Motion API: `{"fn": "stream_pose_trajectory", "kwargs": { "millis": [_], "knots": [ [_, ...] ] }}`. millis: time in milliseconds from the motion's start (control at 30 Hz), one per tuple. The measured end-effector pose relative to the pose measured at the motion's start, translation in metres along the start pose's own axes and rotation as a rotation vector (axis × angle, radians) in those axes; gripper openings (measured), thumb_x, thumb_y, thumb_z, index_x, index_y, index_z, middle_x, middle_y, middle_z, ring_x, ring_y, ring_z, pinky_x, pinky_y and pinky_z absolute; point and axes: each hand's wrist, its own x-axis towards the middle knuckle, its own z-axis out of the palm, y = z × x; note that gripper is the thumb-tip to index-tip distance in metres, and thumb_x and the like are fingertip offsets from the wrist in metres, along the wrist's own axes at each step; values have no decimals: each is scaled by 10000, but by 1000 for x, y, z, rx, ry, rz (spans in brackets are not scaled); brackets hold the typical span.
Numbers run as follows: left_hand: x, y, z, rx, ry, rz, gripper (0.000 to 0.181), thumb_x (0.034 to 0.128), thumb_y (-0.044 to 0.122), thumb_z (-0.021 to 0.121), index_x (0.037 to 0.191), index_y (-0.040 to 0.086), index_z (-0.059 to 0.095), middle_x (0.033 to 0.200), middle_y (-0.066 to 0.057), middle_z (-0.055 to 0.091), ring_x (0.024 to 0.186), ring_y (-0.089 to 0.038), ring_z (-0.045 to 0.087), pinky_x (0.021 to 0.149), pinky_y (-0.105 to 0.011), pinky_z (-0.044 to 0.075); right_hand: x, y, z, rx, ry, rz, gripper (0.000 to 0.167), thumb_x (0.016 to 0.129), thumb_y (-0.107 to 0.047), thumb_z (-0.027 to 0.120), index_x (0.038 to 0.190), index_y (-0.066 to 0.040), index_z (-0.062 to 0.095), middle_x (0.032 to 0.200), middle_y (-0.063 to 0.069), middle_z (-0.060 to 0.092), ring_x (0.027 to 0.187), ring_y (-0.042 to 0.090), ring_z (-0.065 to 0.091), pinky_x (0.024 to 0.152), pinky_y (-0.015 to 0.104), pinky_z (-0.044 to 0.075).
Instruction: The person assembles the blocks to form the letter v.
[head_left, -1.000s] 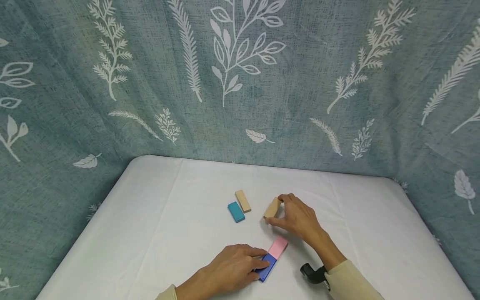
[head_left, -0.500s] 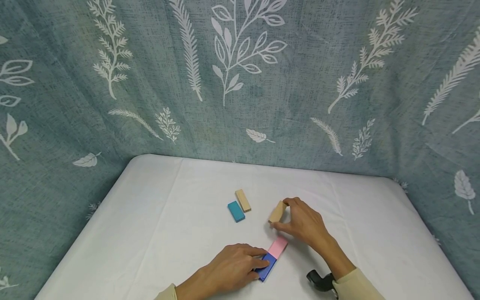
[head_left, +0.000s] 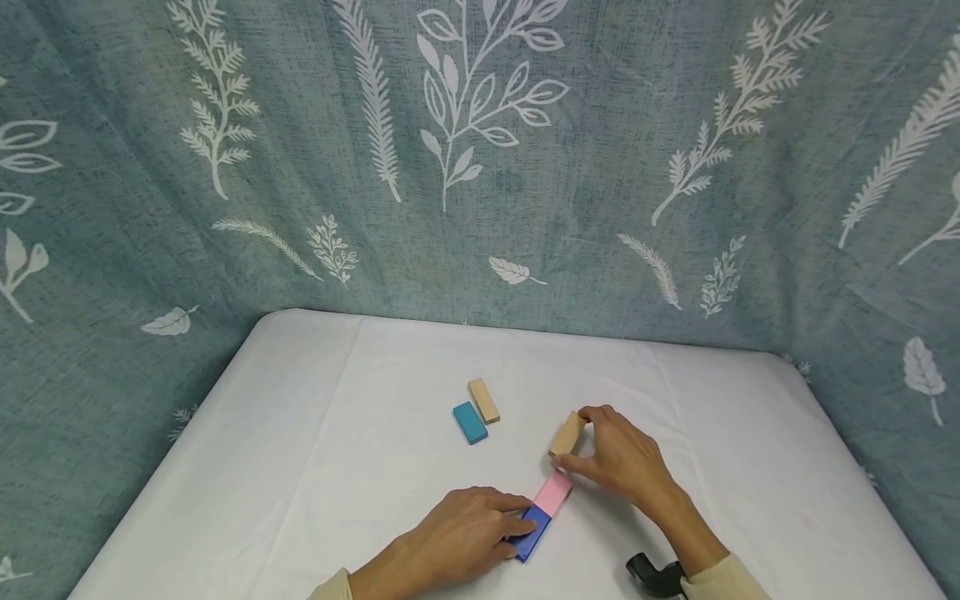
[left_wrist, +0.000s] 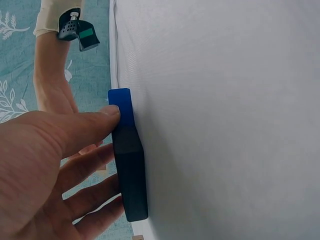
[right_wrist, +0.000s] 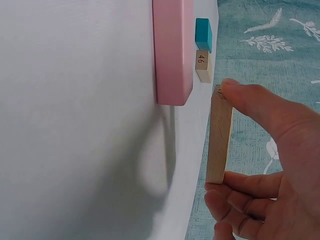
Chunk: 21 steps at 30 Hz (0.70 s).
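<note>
My left hand (head_left: 465,533) holds a blue wooden block (head_left: 530,533) near the table's front, thumb at one end and fingers along it. In the left wrist view the blue block (left_wrist: 120,105) looks dark along its farther part. A pink block (head_left: 553,493) lies end to end with the blue one, in one slanting line. Between thumb and fingertips, my right hand (head_left: 630,458) pinches a plain wooden block (head_left: 567,434) by its ends, just beyond the pink block's far end. The right wrist view shows this plain block (right_wrist: 219,135) apart from the pink block (right_wrist: 172,55).
Left of the right hand, a teal block (head_left: 470,423) and another plain wooden block (head_left: 483,401) lie side by side; the latter bears the number 46. A black device (head_left: 654,575) is strapped at the right wrist. Patterned curtain (head_left: 465,167) stands behind the white table (head_left: 337,467).
The right hand has carried the plain block rightward and nearer to me, toward the line of the pink and blue blocks. My left hand has stayed in place on the blue block.
</note>
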Motion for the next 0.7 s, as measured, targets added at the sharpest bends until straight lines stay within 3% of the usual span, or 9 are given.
{"fn": "stream_pose_trajectory", "kwargs": {
  "millis": [367,700],
  "knots": [
    [0,1,1,-7,-3,-22,359,956,309,706,1307,237,707,1399,62,605,1276,-66,552,1017,-293,475,-15,7,1,7,-39,53,840,751,-604,823,1301,-5,609,1265,158,633,1112,342,634,777,501,555],
    [1,2,0,-20,-23,-35,367,958,308,705,1318,238,698,1408,69,596,1277,-65,549,1015,-295,477,-21,10,5,14,-28,63,872,733,-642,814,1295,-6,614,1280,167,627,1155,361,618,826,526,546]
  ]
}}
